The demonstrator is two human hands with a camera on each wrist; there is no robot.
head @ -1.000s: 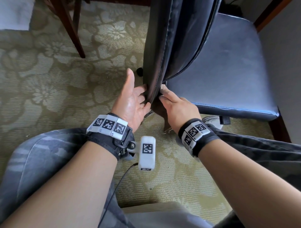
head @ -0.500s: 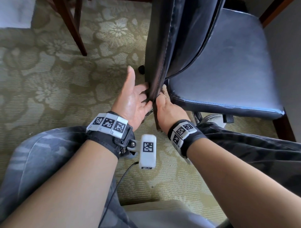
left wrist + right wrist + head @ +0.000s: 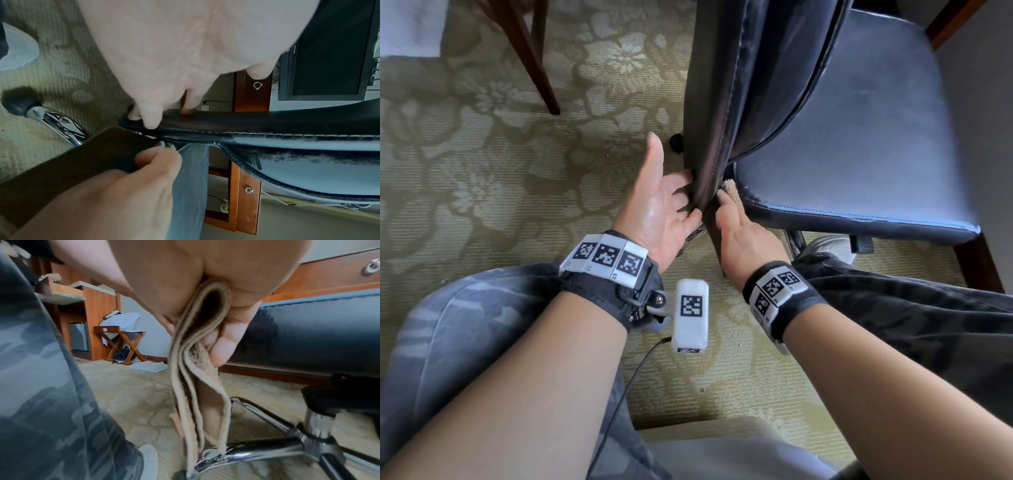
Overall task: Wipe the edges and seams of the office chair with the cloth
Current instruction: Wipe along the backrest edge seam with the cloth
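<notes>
The black leather office chair's backrest (image 3: 722, 85) stands upright in front of me, its seat (image 3: 859, 137) to the right. My left hand (image 3: 674, 195) grips the backrest's lower stitched edge (image 3: 246, 128), fingers curled round it and thumb pointing up. My right hand (image 3: 726, 205) grips a folded tan cloth (image 3: 731, 190) and presses it into the gap where backrest and seat meet. In the right wrist view the cloth (image 3: 197, 369) hangs in folds from the hand, beside the seat's edge (image 3: 308, 331).
The chair's chrome base (image 3: 267, 447) and a black caster (image 3: 676, 142) lie just below the hands. My knees in camouflage trousers flank the chair. A wooden leg (image 3: 534, 58) stands at the back left, and wooden drawers (image 3: 251, 91) behind the chair. The carpet is floral.
My right hand has slid down the backrest's edge to the seat joint, and the cloth now shows above its fingers. My left hand keeps its hold.
</notes>
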